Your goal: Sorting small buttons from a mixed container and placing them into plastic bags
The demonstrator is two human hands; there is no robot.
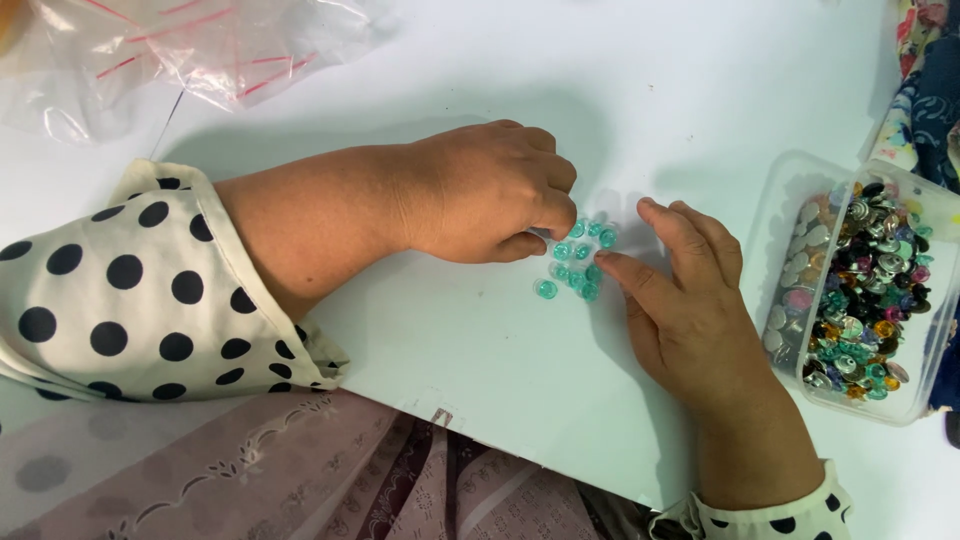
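Head view: teal beads (578, 262) between both hands' fingertips

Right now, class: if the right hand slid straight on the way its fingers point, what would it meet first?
The right hand points up and left; its fingertips already reach the small cluster of teal beads, so it would meet those first, then probably the left hand just beyond.

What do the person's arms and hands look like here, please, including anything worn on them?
Both hands are bare: no gloves, rings or watch visible. The left hand comes from a loose cream sleeve with black polka dots, pushed up the forearm. The right hand shows a matching dotted cuff at the wrist.
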